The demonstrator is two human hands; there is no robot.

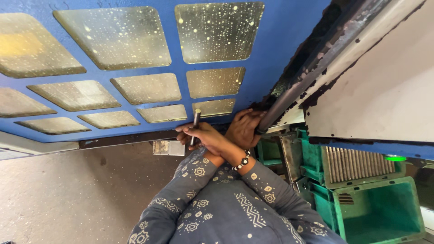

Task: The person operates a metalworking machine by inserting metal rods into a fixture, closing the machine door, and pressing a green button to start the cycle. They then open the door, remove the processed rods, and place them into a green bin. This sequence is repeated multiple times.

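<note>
While gripped, metal rod (pixel 195 126) upright.

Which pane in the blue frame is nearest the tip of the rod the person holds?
The lowest pane of the right column: the rod tip sits at its lower left corner, while all other panes lie farther away.

I see a blue frame (pixel 178 68) around speckled yellowish panes (pixel 117 36), green bins (pixel 379 212), a grey rod (pixel 195 124), a black-and-white bead bracelet (pixel 242 161), and grey-blue sleeves (pixel 217 203) with white zigzag and flower print.
</note>
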